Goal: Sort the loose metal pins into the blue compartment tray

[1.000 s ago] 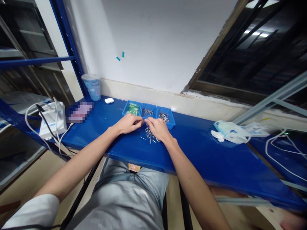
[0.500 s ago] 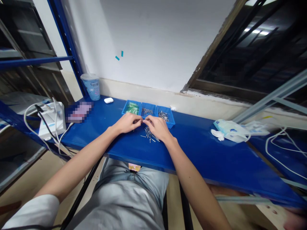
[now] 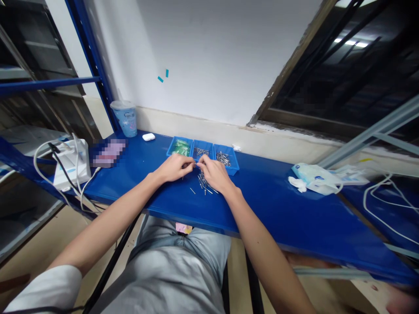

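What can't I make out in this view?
Head view, all:
1. What, if anything, the left hand and right hand pinch: too small, shielded by the hands.
2. Part of the loose metal pins: covered by the right hand.
3. Near part of the middle blue tray: behind the right hand.
4. Pink item at left: pixelated over.
5. Right arm, upper end: cut off by the bottom edge.

A: Which details are escaping view at centre?

B: The left hand (image 3: 175, 168) and right hand (image 3: 214, 173) are largely hiding a small item (image 3: 195, 164), its form proving too small to tell; the right is also partly covering loose metal pins (image 3: 203, 183).

A: And elsewhere?

B: Pixelation is masking a pinkish object (image 3: 111, 153); lettering on the cup (image 3: 126, 120) is blurring; the frame is cropping the window (image 3: 327, 78) and right forearm (image 3: 265, 248).
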Action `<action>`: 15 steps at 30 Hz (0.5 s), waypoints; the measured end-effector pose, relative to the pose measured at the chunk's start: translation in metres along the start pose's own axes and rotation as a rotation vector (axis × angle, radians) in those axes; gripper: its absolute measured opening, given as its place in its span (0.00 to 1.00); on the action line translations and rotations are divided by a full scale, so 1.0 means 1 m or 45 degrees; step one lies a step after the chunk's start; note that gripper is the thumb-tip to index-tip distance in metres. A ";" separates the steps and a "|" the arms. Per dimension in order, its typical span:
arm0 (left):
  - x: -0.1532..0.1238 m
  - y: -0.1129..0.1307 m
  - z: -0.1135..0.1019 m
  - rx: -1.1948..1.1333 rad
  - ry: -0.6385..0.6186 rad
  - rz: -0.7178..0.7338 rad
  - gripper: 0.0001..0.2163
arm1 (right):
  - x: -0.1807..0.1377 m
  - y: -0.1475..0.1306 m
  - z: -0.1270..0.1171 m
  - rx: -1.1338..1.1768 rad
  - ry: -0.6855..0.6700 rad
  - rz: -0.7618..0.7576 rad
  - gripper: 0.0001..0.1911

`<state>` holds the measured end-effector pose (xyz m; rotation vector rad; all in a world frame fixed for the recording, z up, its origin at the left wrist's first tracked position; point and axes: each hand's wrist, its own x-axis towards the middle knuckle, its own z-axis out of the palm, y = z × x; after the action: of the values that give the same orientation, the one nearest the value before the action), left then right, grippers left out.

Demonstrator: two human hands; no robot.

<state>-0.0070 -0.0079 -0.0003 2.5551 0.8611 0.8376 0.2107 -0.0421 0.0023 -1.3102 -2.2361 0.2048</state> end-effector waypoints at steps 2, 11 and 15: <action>0.000 0.001 0.000 -0.001 -0.004 0.001 0.13 | 0.000 0.000 0.000 0.009 -0.019 0.010 0.11; 0.000 0.000 -0.001 0.019 0.003 0.002 0.15 | 0.001 0.004 0.001 0.007 -0.011 -0.015 0.10; 0.000 0.000 0.000 0.019 0.005 -0.006 0.15 | 0.001 0.003 0.001 -0.015 -0.007 -0.038 0.10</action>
<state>-0.0071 -0.0076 -0.0005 2.5645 0.8773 0.8384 0.2126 -0.0398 0.0006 -1.2831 -2.2636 0.1846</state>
